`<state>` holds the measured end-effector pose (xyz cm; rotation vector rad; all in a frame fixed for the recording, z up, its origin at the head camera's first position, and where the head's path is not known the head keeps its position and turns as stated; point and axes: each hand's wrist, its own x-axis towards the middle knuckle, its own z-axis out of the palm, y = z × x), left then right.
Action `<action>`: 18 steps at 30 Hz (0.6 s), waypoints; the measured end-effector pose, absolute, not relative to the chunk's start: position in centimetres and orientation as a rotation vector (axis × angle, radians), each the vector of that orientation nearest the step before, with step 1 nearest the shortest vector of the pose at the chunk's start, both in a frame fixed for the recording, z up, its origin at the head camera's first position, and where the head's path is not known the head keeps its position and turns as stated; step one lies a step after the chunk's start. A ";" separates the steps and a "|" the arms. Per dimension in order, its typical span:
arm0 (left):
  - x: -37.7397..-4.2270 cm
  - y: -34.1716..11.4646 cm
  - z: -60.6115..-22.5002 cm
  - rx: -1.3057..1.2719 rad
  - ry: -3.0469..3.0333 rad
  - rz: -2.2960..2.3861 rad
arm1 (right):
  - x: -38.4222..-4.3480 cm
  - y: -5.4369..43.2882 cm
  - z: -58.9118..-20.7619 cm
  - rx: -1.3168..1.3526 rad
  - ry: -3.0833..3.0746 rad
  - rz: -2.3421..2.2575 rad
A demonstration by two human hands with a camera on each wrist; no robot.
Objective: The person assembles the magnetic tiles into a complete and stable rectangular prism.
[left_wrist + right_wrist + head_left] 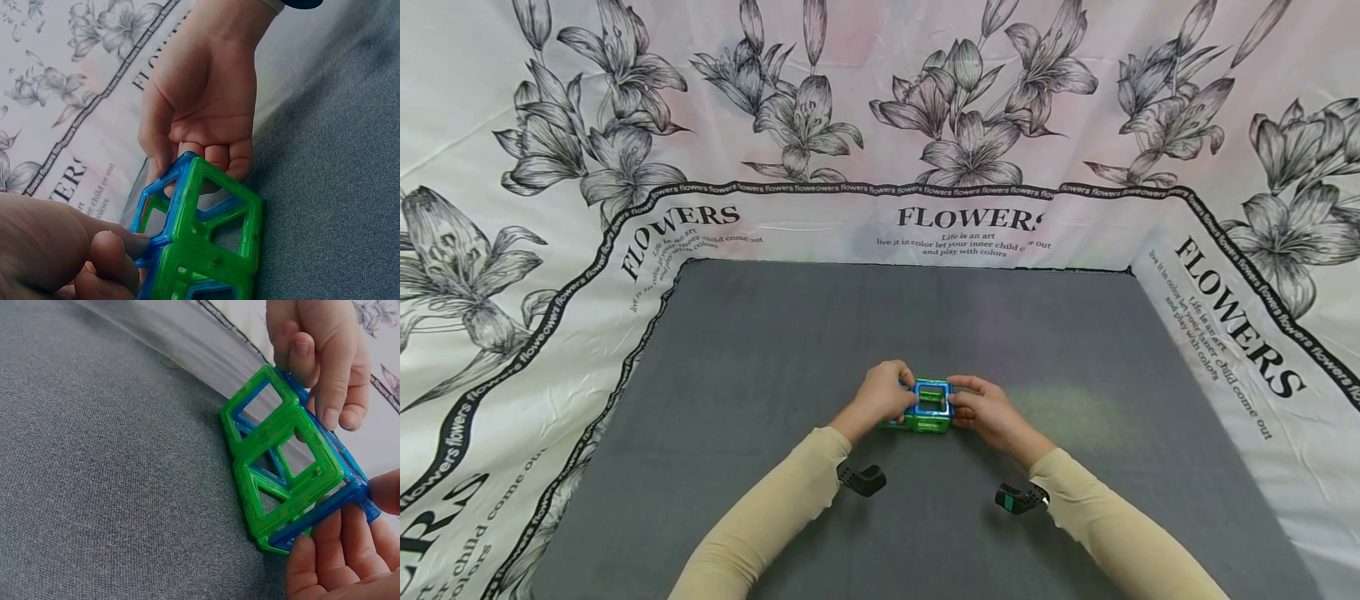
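Observation:
A block built of blue and green magnetic tiles [931,422], see-through square frames, stands on the grey surface between my two hands. Green tiles [289,459] form its near side, with blue ones along the top and at the right end. My left hand [882,393] pinches the blue top part at the left, its thumb on a blue edge [164,232]. At the right end, my right hand [992,414] holds a blue tile [322,512] between thumb and fingers. The left hand hides part of the block's left end in the head view.
A grey cloth surface [760,350] lies under the block. White sheets printed with flowers and lettering [966,225] rise along its back and sides. A black strap [861,479] is at the left wrist, and another black strap [1021,498] at the right.

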<state>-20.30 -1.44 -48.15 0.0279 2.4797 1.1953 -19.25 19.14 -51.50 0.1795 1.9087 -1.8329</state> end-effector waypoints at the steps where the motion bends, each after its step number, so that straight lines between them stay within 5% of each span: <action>1: -20.3 -1.4 -48.1 0.024 2.482 1.196 | -19.2 19.1 -51.5 0.182 1.908 -1.832; 18: -20.3 -1.4 -47.8 0.008 2.470 1.199 | -19.2 19.0 -51.6 0.194 1.913 -1.838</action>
